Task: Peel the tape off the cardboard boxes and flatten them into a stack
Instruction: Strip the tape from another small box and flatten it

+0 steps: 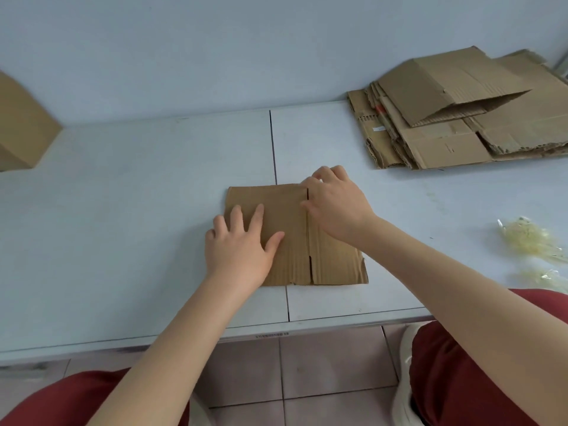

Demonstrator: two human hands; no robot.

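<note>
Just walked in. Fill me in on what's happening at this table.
A person is breaking down cardboard boxes. The left hand lies flat on a flattened box in the middle of the white table, while the right hand presses its far right part. A stack of flattened boxes sits at the far right, an unflattened box waits at the far left, and crumpled peeled tape lies to the right.

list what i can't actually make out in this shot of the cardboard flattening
- Flattened box, head view: the left hand and right hand cover parts of it, so any leftover tape there is hidden.
- Right hand's grip: fingertips curl over the far edge, unclear if pinching.
- Box at left: cut off by the frame edge.
- Stack: small label unreadable; right side cut off.
- Tape scraps: blurred, partly cut off.
</note>
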